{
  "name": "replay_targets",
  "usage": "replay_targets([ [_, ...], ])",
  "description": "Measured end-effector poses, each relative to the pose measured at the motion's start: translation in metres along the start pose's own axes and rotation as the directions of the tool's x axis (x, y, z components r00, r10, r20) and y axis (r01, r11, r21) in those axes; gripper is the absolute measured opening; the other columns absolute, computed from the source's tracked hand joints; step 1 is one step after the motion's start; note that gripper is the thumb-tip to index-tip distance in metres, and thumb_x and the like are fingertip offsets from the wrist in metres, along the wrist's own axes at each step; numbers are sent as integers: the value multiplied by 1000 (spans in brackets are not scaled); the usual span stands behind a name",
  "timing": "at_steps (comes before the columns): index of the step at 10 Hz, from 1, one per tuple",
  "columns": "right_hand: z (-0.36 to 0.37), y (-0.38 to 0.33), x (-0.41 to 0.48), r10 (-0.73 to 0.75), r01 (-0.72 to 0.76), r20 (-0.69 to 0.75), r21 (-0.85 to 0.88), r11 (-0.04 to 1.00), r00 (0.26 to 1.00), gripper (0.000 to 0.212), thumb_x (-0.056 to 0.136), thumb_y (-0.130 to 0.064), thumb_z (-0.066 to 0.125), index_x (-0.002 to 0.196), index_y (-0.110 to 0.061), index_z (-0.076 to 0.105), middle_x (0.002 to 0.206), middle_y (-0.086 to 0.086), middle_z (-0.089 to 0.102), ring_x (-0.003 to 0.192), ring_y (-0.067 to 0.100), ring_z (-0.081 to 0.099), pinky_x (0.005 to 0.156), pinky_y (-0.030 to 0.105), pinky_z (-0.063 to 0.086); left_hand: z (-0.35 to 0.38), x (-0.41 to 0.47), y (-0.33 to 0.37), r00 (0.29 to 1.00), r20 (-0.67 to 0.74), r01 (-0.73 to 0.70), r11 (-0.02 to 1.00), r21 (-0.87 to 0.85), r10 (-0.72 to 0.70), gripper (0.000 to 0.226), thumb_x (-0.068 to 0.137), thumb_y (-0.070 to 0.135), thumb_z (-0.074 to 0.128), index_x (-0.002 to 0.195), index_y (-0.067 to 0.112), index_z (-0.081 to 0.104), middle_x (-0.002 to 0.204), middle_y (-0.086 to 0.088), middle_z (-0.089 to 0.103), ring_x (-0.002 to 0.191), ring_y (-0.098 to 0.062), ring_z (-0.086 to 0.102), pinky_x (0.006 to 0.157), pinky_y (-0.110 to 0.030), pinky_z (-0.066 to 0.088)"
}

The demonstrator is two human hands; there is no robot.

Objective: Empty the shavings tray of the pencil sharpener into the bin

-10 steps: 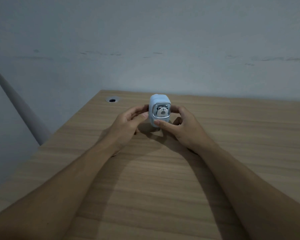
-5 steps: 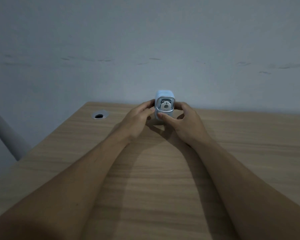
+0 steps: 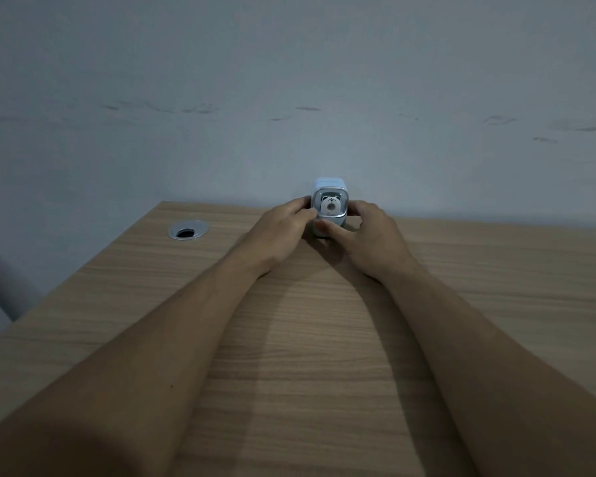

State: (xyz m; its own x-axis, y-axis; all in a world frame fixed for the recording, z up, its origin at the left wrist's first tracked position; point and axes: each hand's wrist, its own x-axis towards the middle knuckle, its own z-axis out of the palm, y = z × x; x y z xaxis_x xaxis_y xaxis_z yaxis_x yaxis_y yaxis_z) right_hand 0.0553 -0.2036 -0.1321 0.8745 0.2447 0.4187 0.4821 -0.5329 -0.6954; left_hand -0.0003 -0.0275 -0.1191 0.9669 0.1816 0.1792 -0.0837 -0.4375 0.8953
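A small light-blue pencil sharpener (image 3: 329, 192) with a white bear face on its front stands upright on the wooden table (image 3: 289, 339), near the far edge by the wall. My left hand (image 3: 279, 228) grips its left side with thumb and fingers. My right hand (image 3: 367, 232) wraps its right side, the thumb pressed on the lower front where the shavings tray sits. The tray itself is hidden behind my thumb. No bin is in view.
A round metal cable grommet (image 3: 188, 230) is set in the table at the far left. A grey wall rises right behind the table's far edge. A grey tube (image 3: 0, 280) slants down beside the table's left edge.
The view has tilted up, so the sharpener and hands appear farther and higher. Both hands stay on the sharpener; my right thumb has shifted lower on its front.
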Motion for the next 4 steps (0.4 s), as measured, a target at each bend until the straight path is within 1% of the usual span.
replay_targets([
  [1, 0, -2, -2, 28, -28, 28, 8, 1000, 999, 59, 95, -49, 84, 145, -19, 72, 147, 3, 71, 138, 20, 64, 92, 20, 37, 2, -1, -1, 1000, 16, -26, 998, 56, 25, 47, 102, 37, 52, 144, 34, 73, 142, 6, 79, 136, -15, 69, 125, -44, 47],
  [2, 2, -4, -4, 40, -40, 40, -12, 999, 998, 60, 94, -50, 85, 144, -20, 72, 146, 6, 70, 139, 22, 64, 96, 23, 40, 4, -4, -1, 998, -36, -54, 986, 158, 60, 45, 104, 32, 46, 138, 33, 75, 141, 2, 79, 135, -20, 68, 119, -44, 50],
  [3, 3, -1, -8, 32, -27, 45, -102, 994, 998, 68, 91, -53, 85, 145, -15, 70, 142, 13, 69, 139, 31, 60, 111, 38, 46, 5, -8, -3, 989, -113, -59, 957, 285, 95, 42, 110, 20, 45, 143, 13, 71, 146, -12, 74, 141, -33, 62, 119, -44, 47],
  [4, -2, -4, -21, 89, -74, 60, -212, 974, 994, 66, 99, -47, 78, 148, -7, 63, 146, 19, 65, 144, 37, 52, 119, 43, 37, 7, -23, -2, 988, -146, 19, 902, 432, 49, 50, 111, 13, 46, 160, 9, 55, 163, -12, 60, 155, -32, 44, 119, -33, 32],
])
